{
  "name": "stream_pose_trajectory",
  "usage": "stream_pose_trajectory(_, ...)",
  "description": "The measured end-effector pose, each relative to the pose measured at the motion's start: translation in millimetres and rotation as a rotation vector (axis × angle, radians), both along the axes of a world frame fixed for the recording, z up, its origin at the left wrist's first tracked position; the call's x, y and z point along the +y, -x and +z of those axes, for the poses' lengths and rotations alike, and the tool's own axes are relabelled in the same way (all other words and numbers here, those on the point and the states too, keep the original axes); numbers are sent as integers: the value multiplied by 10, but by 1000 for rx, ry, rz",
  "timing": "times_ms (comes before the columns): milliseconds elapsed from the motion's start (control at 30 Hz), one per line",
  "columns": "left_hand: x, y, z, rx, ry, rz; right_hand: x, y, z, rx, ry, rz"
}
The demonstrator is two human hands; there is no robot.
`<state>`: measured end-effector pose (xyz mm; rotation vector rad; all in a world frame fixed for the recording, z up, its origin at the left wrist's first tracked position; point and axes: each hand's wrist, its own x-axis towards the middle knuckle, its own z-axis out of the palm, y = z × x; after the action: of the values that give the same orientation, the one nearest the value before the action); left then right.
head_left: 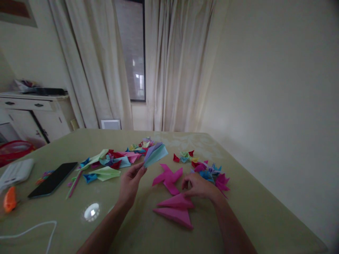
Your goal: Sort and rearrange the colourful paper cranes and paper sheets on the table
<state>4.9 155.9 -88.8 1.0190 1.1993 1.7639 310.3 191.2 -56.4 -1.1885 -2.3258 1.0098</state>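
My left hand (pixel 130 183) pinches the tail of folded paper planes, one purple (pixel 153 152) and one light blue (pixel 156 155), lying together with their wings fanned away from me. My right hand (pixel 199 186) is low over the table with fingers loosely curled, thumb and index finger apart. Its lower fingertip meets the back edge of a pink paper plane (pixel 176 201); no grip on it shows. A second pink paper plane (pixel 176 216) lies just in front of that one. Between my hands rests a magenta paper pinwheel (pixel 168 179).
Colourful folded papers (pixel 113 158) are heaped at left, with more paper pieces (pixel 212 173) beyond my right hand. A black phone (pixel 53 180), an orange cutter (pixel 10 199), a white device (pixel 16 172) and a white cable (pixel 31 227) occupy the left side. A wall (pixel 278 116) borders the table's right.
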Motion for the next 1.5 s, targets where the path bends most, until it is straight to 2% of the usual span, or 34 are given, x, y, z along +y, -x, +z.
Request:
stream_pose_trajectory(133, -8, -10, 31, -21, -10, -7, -26, -20, 48, -30, 73, 73)
stream_pose_trajectory(267, -19, -27, 48, 3, -12, -39, -106, 7, 183, 172, 62, 127)
stream_pose_trajectory(433, -8, -47, 11, 116, -5, -64, -115, 152, 154, 534, -9, -97)
stream_pose_trajectory(500, 1, -53, -14, 156, 0, -74, -93, 206, 110, 621, -116, -188)
stream_pose_trajectory(567, 1, -61, -32, 178, 13, -82, -73, 247, 80, 659, -300, -248)
stream_pose_trajectory(633, -11, -77, -34, 180, 32, -98, -66, 283, 64, 629, -492, -290)
stream_pose_trajectory(700, -36, -100, -16, 159, 46, -132, -71, 321, 50, 555, -613, -308)
stream_pose_trajectory(1033, -124, -190, 92, 6, 68, -217, -85, 448, -97, 436, -867, -390)
stream_pose_trajectory(1200, -117, -191, 67, 57, 111, -253, -113, 529, -131, 453, -869, -325)
stream_pose_trajectory(1333, -100, -159, 63, 40, 100, -199, -164, 551, -82, 517, -834, -312)
stream_pose_trajectory(1400, -80, -120, 66, -14, 77, -138, -204, 547, -44, 540, -706, -255)
stream_pose_trajectory(1500, -36, -54, 61, -110, 42, -36, -261, 542, -19, 424, -297, 30)
